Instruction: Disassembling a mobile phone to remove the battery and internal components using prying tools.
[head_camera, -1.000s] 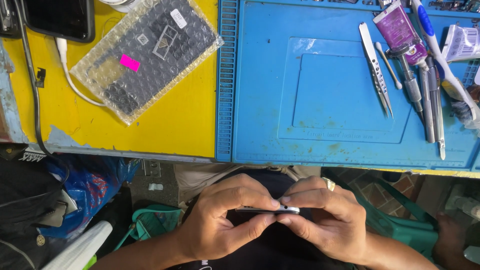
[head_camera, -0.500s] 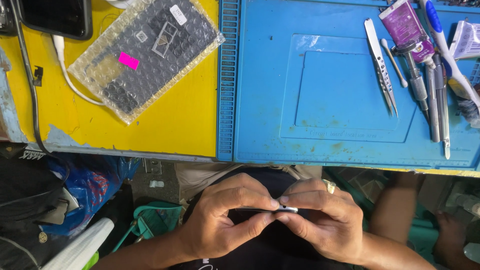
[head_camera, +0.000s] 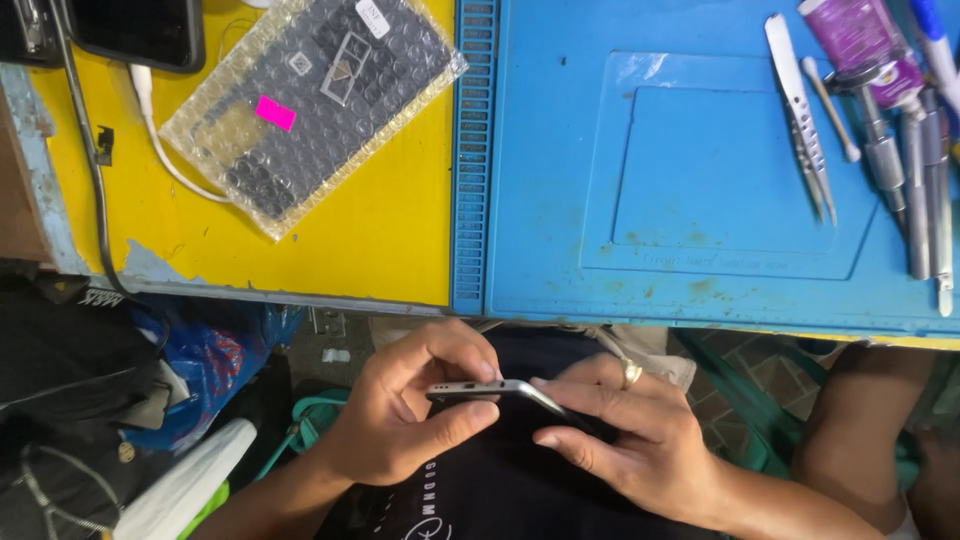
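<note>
Both hands, left (head_camera: 400, 420) and right (head_camera: 630, 440), pinch thin phone (head_camera: 490, 388) edge-on below table's (head_camera: 340, 240) near edge; fingertip grip, likely slip and drop.

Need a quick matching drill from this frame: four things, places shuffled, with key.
1. phone
2. tweezers
3. bubble-wrapped part
4. ring

A. on the yellow table top
B. on a finger of the right hand
C. on the blue mat
D. held edge-on between left hand and right hand, below the table edge

Pairs: 1-D, 2-C, 3-A, 4-B
</note>
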